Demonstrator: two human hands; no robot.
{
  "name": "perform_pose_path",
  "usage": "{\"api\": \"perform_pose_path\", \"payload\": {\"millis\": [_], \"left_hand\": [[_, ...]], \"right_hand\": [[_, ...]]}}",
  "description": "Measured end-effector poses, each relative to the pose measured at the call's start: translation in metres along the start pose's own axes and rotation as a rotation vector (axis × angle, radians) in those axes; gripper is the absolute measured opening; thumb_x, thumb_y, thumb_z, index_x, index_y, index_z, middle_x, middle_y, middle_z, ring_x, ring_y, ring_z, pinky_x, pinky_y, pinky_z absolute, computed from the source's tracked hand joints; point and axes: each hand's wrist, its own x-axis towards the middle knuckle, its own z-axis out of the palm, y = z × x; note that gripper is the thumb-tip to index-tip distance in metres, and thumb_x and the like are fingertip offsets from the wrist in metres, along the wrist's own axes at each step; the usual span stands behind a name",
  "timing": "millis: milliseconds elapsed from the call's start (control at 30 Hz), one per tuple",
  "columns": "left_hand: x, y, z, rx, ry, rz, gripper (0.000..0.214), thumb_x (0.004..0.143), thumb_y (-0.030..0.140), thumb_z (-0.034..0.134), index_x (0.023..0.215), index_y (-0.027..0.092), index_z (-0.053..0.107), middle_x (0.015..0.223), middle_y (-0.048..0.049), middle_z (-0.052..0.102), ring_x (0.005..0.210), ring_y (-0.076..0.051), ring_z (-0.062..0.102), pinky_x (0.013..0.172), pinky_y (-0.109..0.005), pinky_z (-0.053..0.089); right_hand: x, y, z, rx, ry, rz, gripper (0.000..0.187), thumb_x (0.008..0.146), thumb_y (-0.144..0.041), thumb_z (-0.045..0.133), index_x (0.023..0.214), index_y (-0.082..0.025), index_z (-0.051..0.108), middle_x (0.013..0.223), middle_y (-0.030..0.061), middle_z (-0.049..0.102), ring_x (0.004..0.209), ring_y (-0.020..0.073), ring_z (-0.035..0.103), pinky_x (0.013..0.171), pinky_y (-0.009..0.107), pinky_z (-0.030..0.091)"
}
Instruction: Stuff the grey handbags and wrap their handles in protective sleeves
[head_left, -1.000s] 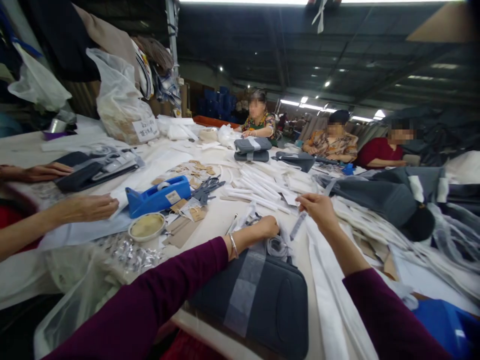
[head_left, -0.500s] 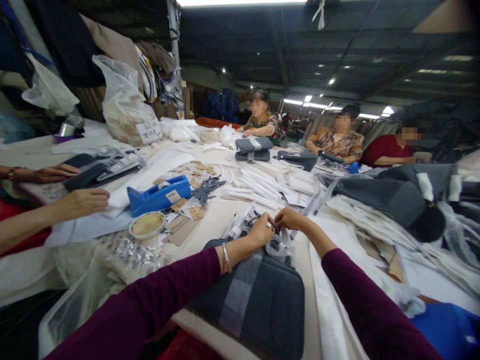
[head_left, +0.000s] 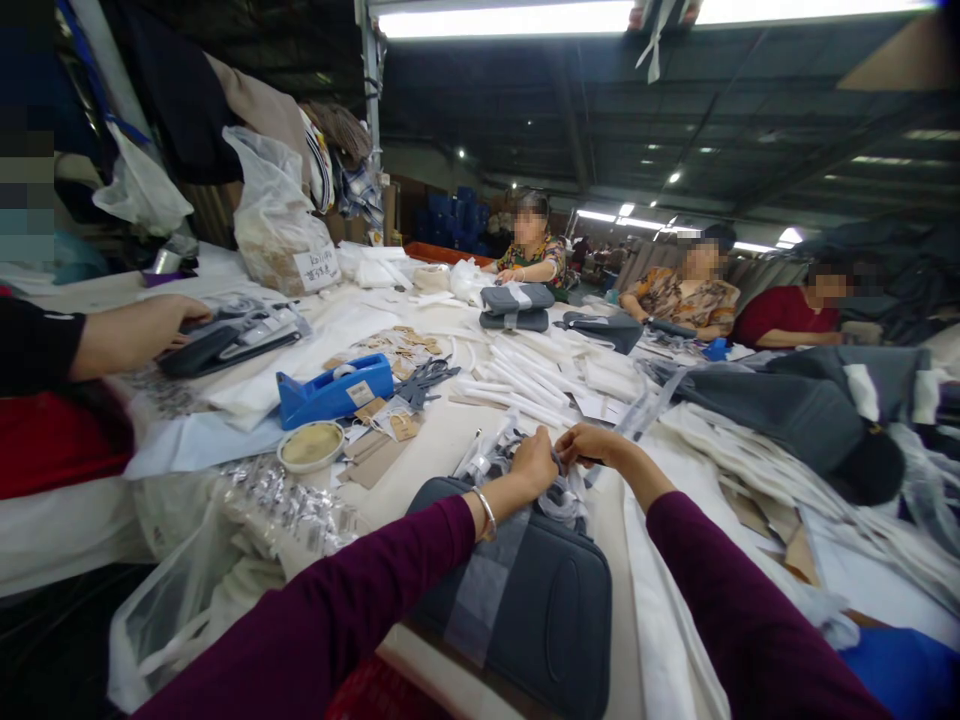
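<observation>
A dark grey bag [head_left: 551,600] lies flat on the table in front of me, a band of translucent film [head_left: 480,590] around its middle. At its far edge is a bunched strap [head_left: 562,497], partly wrapped in clear plastic. My left hand [head_left: 534,463], a bracelet at its wrist, reaches across the bag and pinches the strap. Facing it, my right hand [head_left: 589,445] has closed fingers on the same strap, close to the left fingertips. A thin dark strip shows beneath the right fingers. The exact spot of each grip is partly hidden by the fingers.
Left of the bag are a blue tape dispenser [head_left: 337,388], a round tub [head_left: 310,446], tags [head_left: 405,427] and silvery packets [head_left: 292,500]. White strips [head_left: 517,380] lie beyond. Grey bags [head_left: 810,400] are piled right. A co-worker's arm [head_left: 127,335] reaches in from the left; other people sit across.
The view has tilted up and turned slightly left. My hands stay at the strap, the left turned a little. At the left, the co-worker's hands have shifted and an arm now reaches over the grey bag there.
</observation>
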Motion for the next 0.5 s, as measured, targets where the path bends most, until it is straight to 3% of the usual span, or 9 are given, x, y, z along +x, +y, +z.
{"api": "perform_pose_path", "payload": {"millis": [167, 500], "left_hand": [[0.0006, 0.0033, 0.001, 0.053, 0.022, -0.03, 0.032, 0.073, 0.017, 0.06, 0.102, 0.017, 0.048, 0.097, -0.0136, 0.067, 0.093, -0.027, 0.064, 0.074, -0.034, 0.047], [-0.0024, 0.0021, -0.0045, 0.028, 0.115, -0.013, 0.016, 0.073, 0.016, 0.055, 0.088, 0.021, 0.054, 0.082, -0.004, 0.065, 0.078, -0.02, 0.061, 0.064, -0.026, 0.042]], "right_hand": [[-0.0007, 0.0029, -0.0003, 0.016, -0.028, -0.003, 0.01, 0.052, -0.016, 0.06, 0.06, -0.014, 0.065, 0.052, 0.0, 0.062, 0.038, 0.0044, 0.036, 0.037, 0.017, 0.026], [-0.0055, -0.003, -0.0015, -0.033, 0.022, -0.015, 0.015, 0.051, -0.011, 0.057, 0.062, -0.014, 0.066, 0.047, -0.0025, 0.057, 0.038, 0.0043, 0.034, 0.038, 0.018, 0.025]]}}
